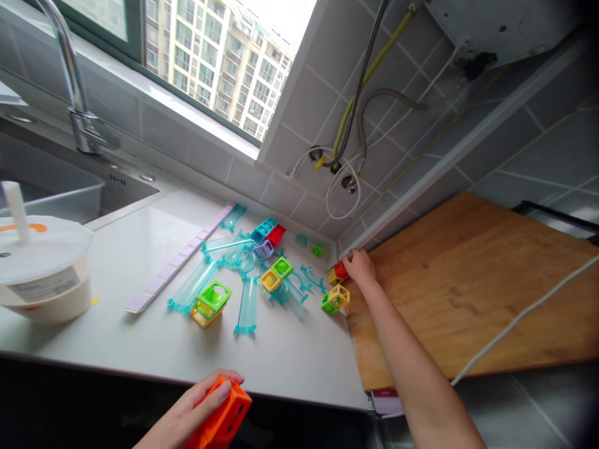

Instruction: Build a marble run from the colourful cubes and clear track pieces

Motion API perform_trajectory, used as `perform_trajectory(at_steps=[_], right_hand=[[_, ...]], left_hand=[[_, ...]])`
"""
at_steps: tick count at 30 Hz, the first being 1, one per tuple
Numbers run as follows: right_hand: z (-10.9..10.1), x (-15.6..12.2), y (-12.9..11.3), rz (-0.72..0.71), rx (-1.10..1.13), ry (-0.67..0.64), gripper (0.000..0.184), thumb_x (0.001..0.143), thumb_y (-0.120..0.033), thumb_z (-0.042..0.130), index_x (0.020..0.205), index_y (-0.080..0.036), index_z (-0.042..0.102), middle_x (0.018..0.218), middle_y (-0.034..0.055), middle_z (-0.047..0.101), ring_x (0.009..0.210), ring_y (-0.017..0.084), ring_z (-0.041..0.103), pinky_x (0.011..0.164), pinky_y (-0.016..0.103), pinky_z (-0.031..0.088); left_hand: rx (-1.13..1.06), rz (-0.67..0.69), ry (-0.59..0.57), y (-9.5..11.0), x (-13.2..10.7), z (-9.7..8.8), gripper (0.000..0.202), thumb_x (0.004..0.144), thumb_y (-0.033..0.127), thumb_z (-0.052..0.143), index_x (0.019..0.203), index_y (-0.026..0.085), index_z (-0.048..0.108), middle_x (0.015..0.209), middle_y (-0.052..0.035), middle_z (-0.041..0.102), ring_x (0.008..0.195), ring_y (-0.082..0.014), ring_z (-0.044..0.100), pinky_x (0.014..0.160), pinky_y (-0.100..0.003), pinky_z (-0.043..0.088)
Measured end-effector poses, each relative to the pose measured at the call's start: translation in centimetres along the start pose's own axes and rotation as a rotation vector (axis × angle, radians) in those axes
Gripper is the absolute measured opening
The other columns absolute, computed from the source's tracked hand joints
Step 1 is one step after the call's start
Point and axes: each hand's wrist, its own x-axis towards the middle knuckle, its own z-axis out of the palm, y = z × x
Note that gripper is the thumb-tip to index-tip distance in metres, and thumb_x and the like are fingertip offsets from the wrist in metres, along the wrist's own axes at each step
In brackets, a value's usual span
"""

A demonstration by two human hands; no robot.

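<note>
In front of the counter edge, my left hand [206, 405] is closed around an orange toy block piece [224, 415], held tilted. My right hand [360, 267] reaches to the counter's right side, its fingers on a red-orange block [340, 270] that sits beside a yellow block [332, 276]. Nearest to it is a joined green and yellow block pair [336, 299]. A green block on a yellow one [213, 302] stands to the left. Another yellow and green pair [276, 274] lies mid-counter, among clear teal track pieces [247, 305].
Red, blue and purple blocks [267, 237] lie towards the wall, with a small green piece [319, 250]. A long pale strip [182, 259] crosses the counter. Left are a lidded tub [47, 274] and the sink [116, 187]. A wooden board [468, 287] borders the right, with a white cord [528, 312] over it.
</note>
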Motion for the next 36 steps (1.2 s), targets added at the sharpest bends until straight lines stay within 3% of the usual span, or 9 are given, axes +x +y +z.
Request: perform_trajectory(at_steps=[4, 8, 11, 15, 19, 22, 26, 29, 36], right_hand=[[-4.3, -2.8, -3.3, -0.238, 0.245, -0.086, 0.037, 0.098, -0.038, 0.06, 0.125, -0.014, 0.07, 0.112, 0.0118, 0.075, 0.099, 0.021, 0.069, 0.092, 0.029, 0.05], [-8.5, -9.7, -7.8, -0.654, 0.489, -0.696, 0.052, 0.088, -0.053, 0.072, 0.132, -0.025, 0.069, 0.119, 0.0046, 0.074, 0.093, 0.019, 0.07, 0.079, 0.028, 0.055], [-10.2, -13.9, -10.0, -0.849, 0.472, -0.787, 0.061, 0.079, -0.051, 0.082, 0.134, -0.031, 0.067, 0.122, 0.0022, 0.073, 0.102, 0.022, 0.069, 0.085, 0.031, 0.055], [-10.3, -14.2, -10.3, -0.848, 0.478, -0.801, 0.04, 0.082, -0.049, 0.079, 0.115, -0.027, 0.075, 0.1, -0.0005, 0.076, 0.085, 0.017, 0.069, 0.075, 0.027, 0.054], [-8.3, -9.2, -8.0, -0.651, 0.568, -1.05, 0.052, 0.071, -0.057, 0.084, 0.109, -0.021, 0.074, 0.095, 0.0001, 0.077, 0.086, 0.02, 0.071, 0.071, 0.028, 0.055], [-5.7, -3.3, -5.5, -0.383, 0.605, -0.845, 0.063, 0.078, -0.062, 0.074, 0.121, -0.016, 0.069, 0.103, 0.0073, 0.077, 0.084, 0.021, 0.071, 0.068, 0.027, 0.053], [-1.5, 4.1, -4.0, -0.107, 0.027, -0.346, 0.045, 0.087, -0.049, 0.071, 0.115, -0.014, 0.072, 0.107, 0.013, 0.077, 0.092, 0.023, 0.072, 0.074, 0.027, 0.052], [1.4, 7.2, -4.7, -0.021, -0.148, -0.269, 0.037, 0.086, -0.043, 0.072, 0.109, -0.013, 0.075, 0.11, 0.0189, 0.076, 0.104, 0.031, 0.072, 0.082, 0.033, 0.053], [4.1, 8.5, -7.6, 0.03, -0.236, -0.247, 0.048, 0.092, -0.047, 0.067, 0.121, -0.009, 0.071, 0.122, 0.0274, 0.07, 0.113, 0.036, 0.07, 0.088, 0.041, 0.053]], left_hand=[[-0.036, 0.056, -0.141, 3.3, 2.0, 3.7, 0.073, 0.079, 0.074, 0.07, 0.131, 0.023, 0.06, 0.077, -0.0046, 0.074, 0.055, -0.0209, 0.069, 0.054, -0.03, 0.055], [-0.059, 0.184, -0.226, 6.6, 4.5, 7.6, 0.074, 0.086, 0.072, 0.064, 0.139, 0.022, 0.051, 0.086, -0.0085, 0.077, 0.059, -0.0223, 0.071, 0.057, -0.033, 0.058], [-0.105, 0.21, -0.195, 7.2, 5.6, 8.9, 0.075, 0.088, 0.075, 0.057, 0.134, 0.016, 0.054, 0.073, -0.007, 0.073, 0.054, -0.0243, 0.07, 0.053, -0.034, 0.057], [-0.124, 0.217, -0.243, 7.2, 6.1, 9.0, 0.07, 0.087, 0.076, 0.056, 0.127, 0.018, 0.058, 0.069, -0.0029, 0.07, 0.049, -0.0218, 0.066, 0.048, -0.031, 0.054], [-0.033, 0.172, -0.348, 7.1, 6.3, 8.8, 0.07, 0.087, 0.075, 0.056, 0.13, 0.02, 0.056, 0.071, -0.0042, 0.073, 0.044, -0.0158, 0.057, 0.044, -0.024, 0.044], [0.02, 0.138, -0.405, 6.7, 6.5, 8.4, 0.073, 0.087, 0.079, 0.053, 0.131, 0.021, 0.052, 0.072, -0.0048, 0.073, 0.043, -0.0129, 0.049, 0.044, -0.022, 0.037], [0.023, 0.185, -0.393, 6.1, 7.0, 7.8, 0.059, 0.087, 0.077, 0.053, 0.088, 0.018, 0.063, 0.067, -0.0046, 0.067, 0.053, -0.0154, 0.054, 0.053, -0.024, 0.042], [0.039, 0.217, -0.371, 6.0, 7.2, 7.6, 0.06, 0.085, 0.075, 0.056, 0.061, 0.021, 0.053, 0.062, -0.0043, 0.061, 0.058, -0.0176, 0.053, 0.058, -0.027, 0.044], [0.077, 0.244, -0.312, 6.7, 7.1, 7.0, 0.06, 0.084, 0.075, 0.056, 0.056, 0.023, 0.048, 0.064, -0.0036, 0.059, 0.063, -0.0196, 0.051, 0.065, -0.03, 0.043]])
